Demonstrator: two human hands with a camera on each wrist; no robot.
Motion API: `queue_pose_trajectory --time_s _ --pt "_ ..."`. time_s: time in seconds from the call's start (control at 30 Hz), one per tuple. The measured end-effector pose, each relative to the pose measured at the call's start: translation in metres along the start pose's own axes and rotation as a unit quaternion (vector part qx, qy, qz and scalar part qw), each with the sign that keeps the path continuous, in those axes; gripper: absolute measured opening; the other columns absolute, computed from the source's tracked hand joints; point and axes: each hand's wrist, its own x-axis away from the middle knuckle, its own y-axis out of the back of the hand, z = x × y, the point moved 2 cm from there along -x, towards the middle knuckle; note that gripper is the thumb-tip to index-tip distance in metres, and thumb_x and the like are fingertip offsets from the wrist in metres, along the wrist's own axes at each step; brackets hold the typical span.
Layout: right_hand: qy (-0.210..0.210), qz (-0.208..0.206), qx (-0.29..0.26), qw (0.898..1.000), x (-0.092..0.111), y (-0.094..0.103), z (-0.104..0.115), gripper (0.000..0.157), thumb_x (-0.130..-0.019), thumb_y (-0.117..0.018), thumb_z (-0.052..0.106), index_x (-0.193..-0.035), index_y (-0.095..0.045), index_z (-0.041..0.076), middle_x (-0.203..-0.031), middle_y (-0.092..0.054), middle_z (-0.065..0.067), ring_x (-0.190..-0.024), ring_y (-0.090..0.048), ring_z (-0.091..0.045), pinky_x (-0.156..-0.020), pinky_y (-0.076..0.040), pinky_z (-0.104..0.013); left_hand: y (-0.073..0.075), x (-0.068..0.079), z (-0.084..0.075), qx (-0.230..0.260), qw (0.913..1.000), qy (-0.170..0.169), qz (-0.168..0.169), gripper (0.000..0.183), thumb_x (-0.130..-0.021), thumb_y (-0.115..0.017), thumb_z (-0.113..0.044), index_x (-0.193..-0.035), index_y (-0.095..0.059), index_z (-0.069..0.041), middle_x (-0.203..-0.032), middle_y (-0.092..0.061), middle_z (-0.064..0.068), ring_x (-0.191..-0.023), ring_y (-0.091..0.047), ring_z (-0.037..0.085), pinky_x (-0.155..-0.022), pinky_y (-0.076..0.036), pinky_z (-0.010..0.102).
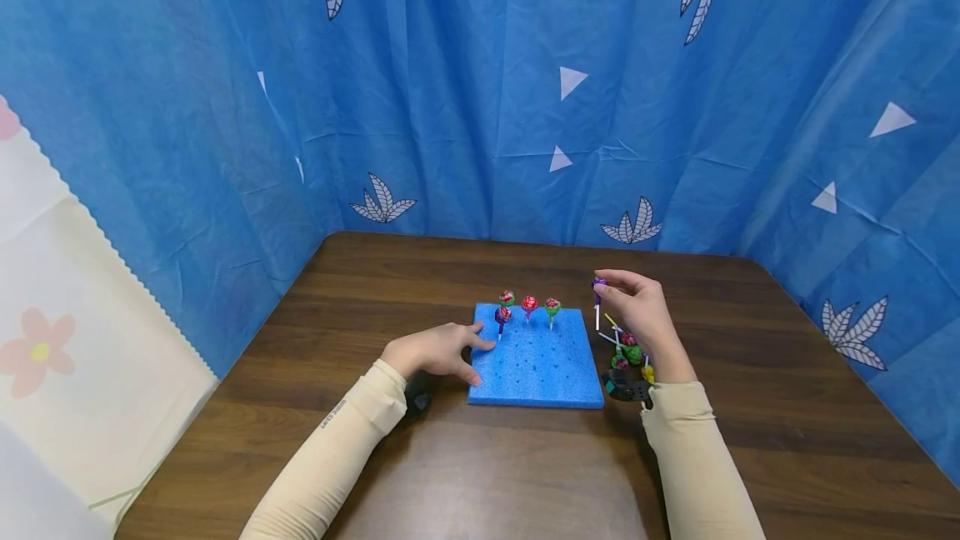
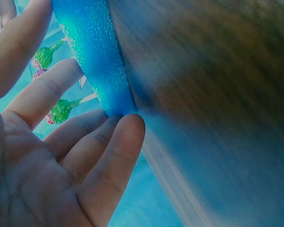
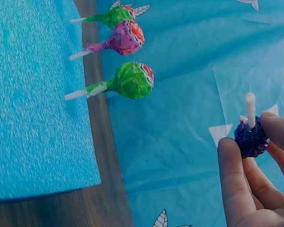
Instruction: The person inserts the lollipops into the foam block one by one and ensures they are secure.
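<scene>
A blue foam board [image 1: 536, 377] lies on the table. Four sides of it show small holes, and several lollipops stand in its far part: a purple one [image 1: 502, 316], a pink one [image 1: 529, 304], and green ones, the nearest to the right side [image 3: 134, 80]. My left hand [image 1: 441, 350] rests at the board's left edge, fingers spread and touching its side. Off the far right corner, my right hand [image 1: 641, 308] pinches a purple lollipop [image 3: 252, 142] by its wrapped head between thumb and fingers; its white stick points down in the head view.
Loose lollipops [image 1: 628, 352] lie in a pile right of the board, partly hidden by the right wrist and its strap [image 1: 628, 387]. The brown wooden table [image 1: 420, 273] ends at a blue curtain [image 1: 480, 107] behind and on both sides.
</scene>
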Motion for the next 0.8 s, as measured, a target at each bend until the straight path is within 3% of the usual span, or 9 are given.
queue_pose_trajectory --time_s 0.13,0.4,0.8 --pt "0.014 0.011 -0.008 1.0 0.0 -0.005 0.002 0.043 -0.1 -0.063 0.027 -0.132 -0.06 -0.002 -0.107 -0.065 0.01 -0.094 -0.066 0.0 -0.089 -0.056 -0.019 0.0 0.0 0.0 -0.003 1.0 0.001 0.0 0.065 -0.086 -0.077 -0.038 -0.146 -0.054 -0.025 -0.166 -0.027 0.011 -0.151 -0.03 0.037 -0.119 -0.034 0.052" --pt "0.036 0.037 0.009 0.999 -0.002 -0.019 0.005 0.04 -0.098 -0.065 0.017 -0.132 -0.06 -0.004 -0.124 -0.064 -0.02 -0.093 -0.066 0.001 -0.087 -0.054 -0.013 0.001 0.0 0.0 -0.002 1.0 -0.002 0.001 0.065 -0.086 -0.077 -0.037 -0.146 -0.053 -0.024 -0.166 -0.027 0.012 -0.151 -0.03 0.037 -0.119 -0.034 0.051" --pt "0.036 0.058 0.008 0.998 0.0 -0.032 0.004 0.034 -0.093 -0.072 0.016 -0.122 -0.067 -0.001 -0.114 -0.071 -0.012 -0.093 -0.067 -0.009 -0.085 -0.057 -0.02 0.0 0.0 -0.001 -0.005 1.0 0.001 0.002 0.066 -0.086 -0.077 -0.037 -0.146 -0.053 -0.024 -0.166 -0.027 0.012 -0.151 -0.03 0.037 -0.119 -0.034 0.052"
